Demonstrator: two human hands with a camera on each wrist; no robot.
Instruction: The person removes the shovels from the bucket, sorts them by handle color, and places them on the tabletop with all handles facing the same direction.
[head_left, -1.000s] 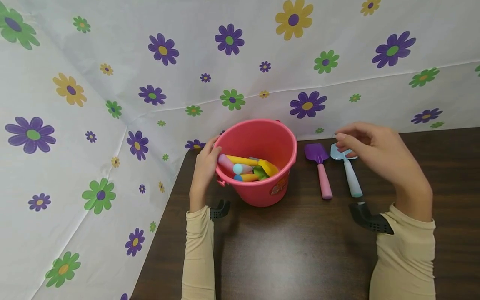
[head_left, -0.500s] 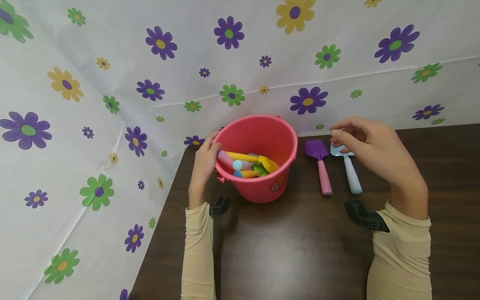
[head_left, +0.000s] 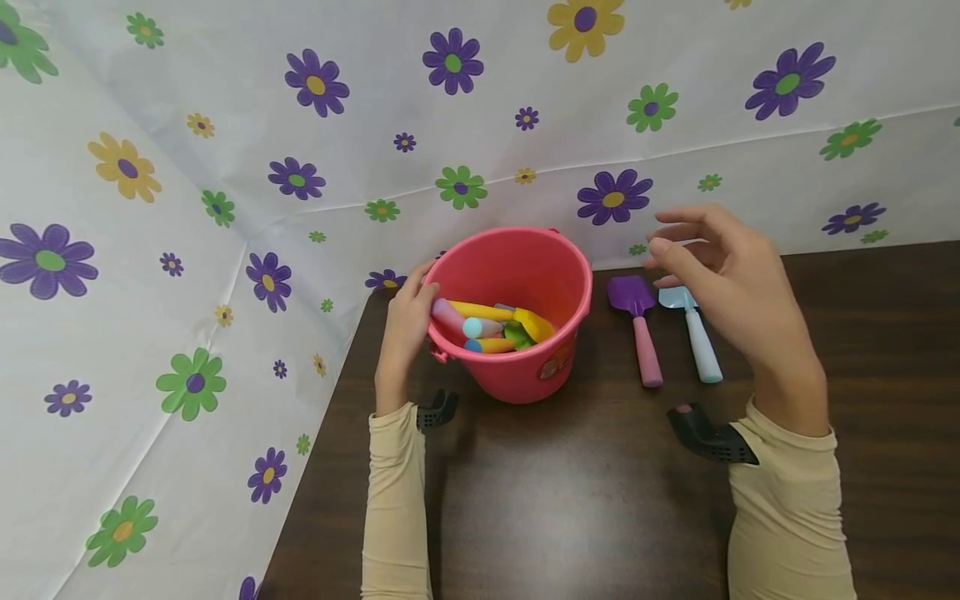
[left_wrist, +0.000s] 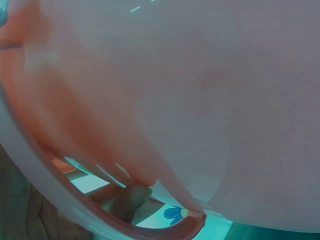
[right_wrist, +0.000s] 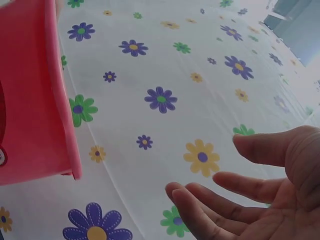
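Observation:
In the head view, a pink toy bucket (head_left: 517,379) stands tilted a little toward me. My left hand (head_left: 403,325) grips its left rim. Inside lie several toy garden tools (head_left: 487,325), with yellow, pink and pale blue parts showing. The bucket wall (left_wrist: 225,100) fills most of the left wrist view, with fingertips (left_wrist: 131,202) behind the rim. My right hand (head_left: 738,283) is raised over the table, fingers loosely bent and holding nothing. Nearest to it is a light blue toy shovel (head_left: 702,346), its blade partly hidden. Beside that lies a purple toy shovel (head_left: 632,296) with a pink handle.
A dark wooden table (head_left: 555,500) carries everything. Behind it and on the left hangs a white cloth (head_left: 345,158) printed with flowers, close behind the bucket. Each sleeve has a black wrist mount (head_left: 708,437) on it.
My right hand has moved left and slightly up, and its fingers have spread apart. The left hand keeps its grip on the bucket rim. Both shovels lie where they were.

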